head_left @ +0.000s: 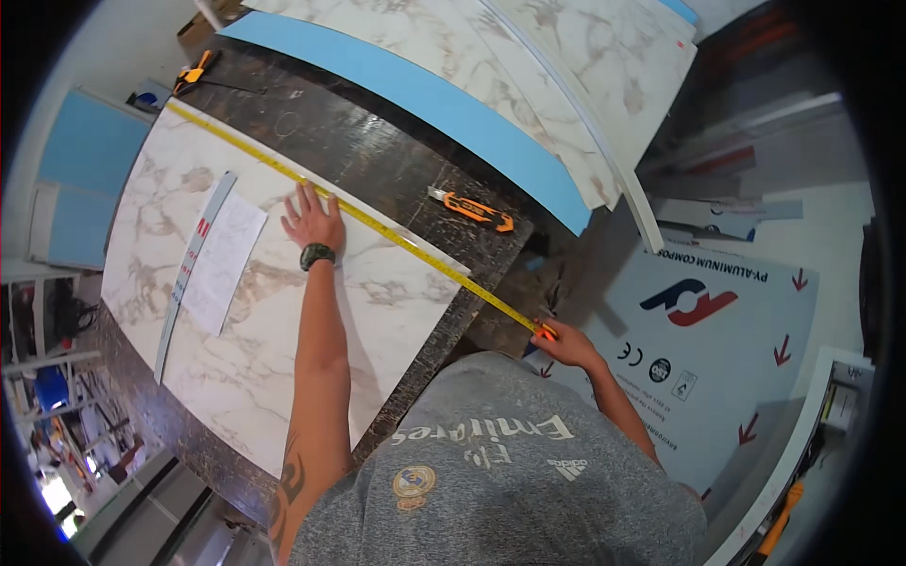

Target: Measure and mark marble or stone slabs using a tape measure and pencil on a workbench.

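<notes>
Head view: left hand (312,220) spread flat on marble panel (274,311) atop dark desk (377,151), beside yellow tape measure (377,226); right hand (563,341) pinches tape end past panel corner; orange utility knife (475,209) nearby.

Single head cam, fisheye, worn high, looking steeply down over wearer's chest onto the worktop (283,123); black vignette at rim, straight edges bow. Fairly near: marble-look panel (283,311) fills centre-left, both forearms enter from bottom, floor and stacked sheets off to the right. No 2nd view, so no overlap.
</notes>
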The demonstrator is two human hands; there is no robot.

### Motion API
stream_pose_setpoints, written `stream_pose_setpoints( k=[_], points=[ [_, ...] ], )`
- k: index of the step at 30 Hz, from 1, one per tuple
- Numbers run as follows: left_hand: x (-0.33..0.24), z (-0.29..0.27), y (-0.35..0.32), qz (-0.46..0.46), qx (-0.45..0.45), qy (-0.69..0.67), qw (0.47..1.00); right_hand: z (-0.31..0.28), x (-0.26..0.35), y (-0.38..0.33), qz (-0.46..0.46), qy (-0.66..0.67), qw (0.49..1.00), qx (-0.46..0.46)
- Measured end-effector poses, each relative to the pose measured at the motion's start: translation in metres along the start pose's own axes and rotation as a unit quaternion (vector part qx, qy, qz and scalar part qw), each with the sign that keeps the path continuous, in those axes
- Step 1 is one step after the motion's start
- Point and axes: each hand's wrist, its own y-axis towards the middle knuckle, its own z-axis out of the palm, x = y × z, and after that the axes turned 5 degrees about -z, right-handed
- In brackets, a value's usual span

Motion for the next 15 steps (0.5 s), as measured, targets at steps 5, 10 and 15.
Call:
stream_pose_setpoints(
  k=[5, 10, 15],
  points=[
    [-0.018, -0.026, -0.007, -0.024, 0.041, -0.030, 0.998, -0.009, 0.015, -0.003, 0.016, -0.017, 1.000, 0.012],
    [-0.030, -0.064, -0.018, -0.032, 0.091, -0.058, 0.994, -0.008, 0.014, -0.005, 0.025, -0.030, 0.999, 0.017],
    [-0.012, -0.034, -0.012, -0.024, 0.040, -0.046, 0.998, -0.004, 0.015, -0.004, 0.017, -0.037, 0.999, 0.009]
  ],
)
